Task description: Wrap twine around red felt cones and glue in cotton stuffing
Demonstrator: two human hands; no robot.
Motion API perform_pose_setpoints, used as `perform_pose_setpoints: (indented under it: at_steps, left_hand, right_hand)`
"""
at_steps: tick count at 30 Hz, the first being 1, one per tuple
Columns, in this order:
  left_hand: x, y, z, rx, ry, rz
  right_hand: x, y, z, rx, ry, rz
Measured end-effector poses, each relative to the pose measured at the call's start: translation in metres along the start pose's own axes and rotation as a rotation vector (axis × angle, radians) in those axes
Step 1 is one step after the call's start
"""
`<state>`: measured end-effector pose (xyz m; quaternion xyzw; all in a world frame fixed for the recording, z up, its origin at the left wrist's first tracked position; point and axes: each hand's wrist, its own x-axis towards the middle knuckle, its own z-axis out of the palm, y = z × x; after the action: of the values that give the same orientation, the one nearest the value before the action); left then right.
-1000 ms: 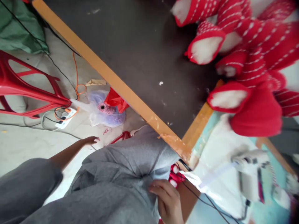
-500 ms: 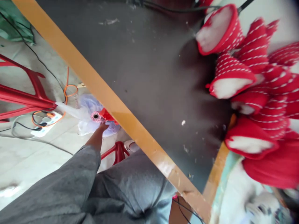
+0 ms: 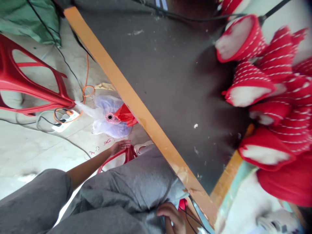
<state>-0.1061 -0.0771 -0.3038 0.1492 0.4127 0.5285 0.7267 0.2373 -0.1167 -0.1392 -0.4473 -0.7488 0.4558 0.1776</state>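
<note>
My left hand point(image 3: 120, 146) is stretched down below the table edge, its fingers straight and holding nothing that shows. It is beside a red stool leg point(image 3: 129, 153); whether it touches the leg I cannot tell. Just above it on the floor are a translucent plastic bag point(image 3: 102, 128), a red-and-white spool of cord point(image 3: 110, 117) and red fabric point(image 3: 126, 114), partly hidden by the table. My right hand point(image 3: 172, 216) is at the bottom edge by my lap, fingers curled. Anything inside it is hidden.
A dark table point(image 3: 170, 87) with a wooden edge point(image 3: 117, 79) crosses the view. Several red stuffed cones with white stitching point(image 3: 251, 81) lie at its right end. A red stool point(image 3: 36, 84), power strip point(image 3: 65, 122), cables and green sack point(image 3: 29, 19) are at left.
My left hand has drawn back from the spool and red fabric towards my leg; both stay on the bag. My right hand has come into view at the bottom. The view has shifted.
</note>
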Motion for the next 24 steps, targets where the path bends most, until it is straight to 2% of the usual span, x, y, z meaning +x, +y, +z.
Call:
perform_pose_setpoints:
  at_steps: [3, 6, 9, 12, 14, 15, 17, 20, 21, 24]
  left_hand:
    - [-0.005, -0.025, 0.006, -0.076, -0.106, -0.011]
    - [-0.020, -0.023, 0.016, -0.126, -0.198, -0.017]
    - [-0.041, 0.010, 0.035, -0.174, -0.244, 0.007]
    - [-0.063, 0.060, 0.064, -0.261, -0.165, 0.120]
    - [-0.078, 0.092, 0.086, -0.316, 0.015, 0.213]
    - [-0.086, 0.106, 0.097, -0.298, 0.046, 0.230]
    - [-0.101, 0.129, 0.112, -0.199, 0.031, 0.241]
    - [-0.122, 0.156, 0.121, 0.115, -0.045, 0.270]
    - [-0.128, 0.164, 0.123, 0.259, -0.068, 0.263]
    - [-0.146, 0.188, 0.140, 0.700, -0.107, 0.244]
  right_hand:
    - [0.010, 0.002, -0.001, 0.052, -0.052, -0.062]
    - [0.021, -0.010, 0.004, 0.087, -0.047, -0.090]
    - [0.045, -0.030, 0.028, 0.164, -0.017, -0.101]
    - [0.088, -0.053, 0.069, 0.190, 0.035, -0.056]
    - [0.118, -0.066, 0.095, 0.245, -0.059, -0.063]
    - [0.131, -0.072, 0.106, 0.290, -0.133, -0.067]
    - [0.147, -0.081, 0.117, 0.402, -0.285, -0.054]
    - [0.147, -0.087, 0.112, 0.514, -0.449, -0.062]
    - [0.141, -0.088, 0.106, 0.528, -0.449, -0.083]
    - [0.117, -0.092, 0.080, 0.614, -0.313, -0.135]
